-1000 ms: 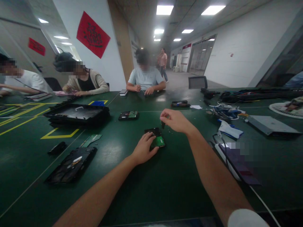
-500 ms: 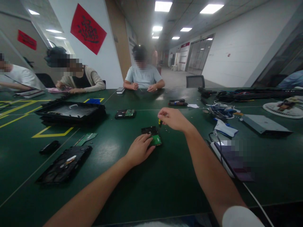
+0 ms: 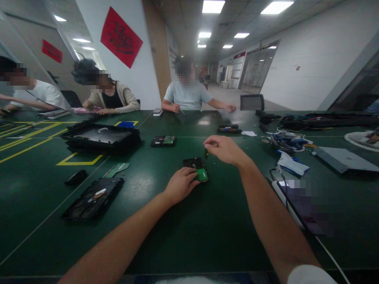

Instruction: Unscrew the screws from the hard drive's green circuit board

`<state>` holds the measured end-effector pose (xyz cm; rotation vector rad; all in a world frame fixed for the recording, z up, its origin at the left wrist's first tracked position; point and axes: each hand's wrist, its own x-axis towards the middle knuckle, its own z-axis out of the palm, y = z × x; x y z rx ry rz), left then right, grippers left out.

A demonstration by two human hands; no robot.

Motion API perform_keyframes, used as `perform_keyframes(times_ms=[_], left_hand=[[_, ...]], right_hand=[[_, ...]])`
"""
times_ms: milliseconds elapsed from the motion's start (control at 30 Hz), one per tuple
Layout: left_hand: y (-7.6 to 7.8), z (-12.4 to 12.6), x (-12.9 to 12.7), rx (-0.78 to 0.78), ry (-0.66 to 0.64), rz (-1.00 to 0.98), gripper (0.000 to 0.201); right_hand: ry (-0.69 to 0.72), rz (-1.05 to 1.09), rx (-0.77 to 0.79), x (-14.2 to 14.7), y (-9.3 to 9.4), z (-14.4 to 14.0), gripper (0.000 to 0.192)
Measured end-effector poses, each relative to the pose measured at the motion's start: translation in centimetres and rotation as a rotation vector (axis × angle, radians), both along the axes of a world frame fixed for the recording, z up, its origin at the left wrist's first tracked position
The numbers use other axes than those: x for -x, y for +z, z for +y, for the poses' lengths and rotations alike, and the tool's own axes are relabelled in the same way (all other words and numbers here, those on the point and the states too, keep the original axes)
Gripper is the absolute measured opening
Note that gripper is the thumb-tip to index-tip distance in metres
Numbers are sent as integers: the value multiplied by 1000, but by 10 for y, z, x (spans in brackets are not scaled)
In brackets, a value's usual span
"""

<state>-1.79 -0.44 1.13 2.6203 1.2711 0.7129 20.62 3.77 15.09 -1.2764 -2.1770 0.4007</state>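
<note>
At centre frame our left hand (image 3: pixel 181 184) lies flat on the near edge of the drive (image 3: pixel 196 168), fingers spread and pressing rather than gripping; the drive sits on the green table (image 3: pixel 207 236) with its green board toward us. Just right of it, our right hand (image 3: pixel 226 150) hangs above the far corner with the fingers pinched on a small screwdriver (image 3: pixel 206 154) whose yellow tip points down at the drive; the tip stands close to the drive's far corner, though we cannot tell whether it touches.

Against the picture of a second ago little has altered in the hands: the left hand has kept its place on the drive, and the right has stayed over the same corner with the tool held the same way; we judge the same screw is being worked, with no part lifted off yet. Tiny specks, perhaps screws, lie on the table beside the right hand.

Further out the view has swung slightly; in the upper middle the person (image 3: pixel 186 92) across the table, whose hands were together before, now stretches one arm out to the right; the figure standing in the corridor behind is gone from sight. At left the tray (image 3: pixel 100 138) and the open case (image 3: pixel 93 199) lie as they were.
</note>
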Motion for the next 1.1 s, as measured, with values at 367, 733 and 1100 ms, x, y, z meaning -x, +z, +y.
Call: perform_keyframes(times_ms=[367,733,1100], left_hand=[[-3,2,2,27,15,-3,38],[-6,7,3,20,14,-23,36],[-8,5,2,-47,18,-76,38]], right_hand=[[11,71,82,0,-7,5,17],[53,34,42,0,-3,3,18],[12,105,110,-4,-10,11,15]])
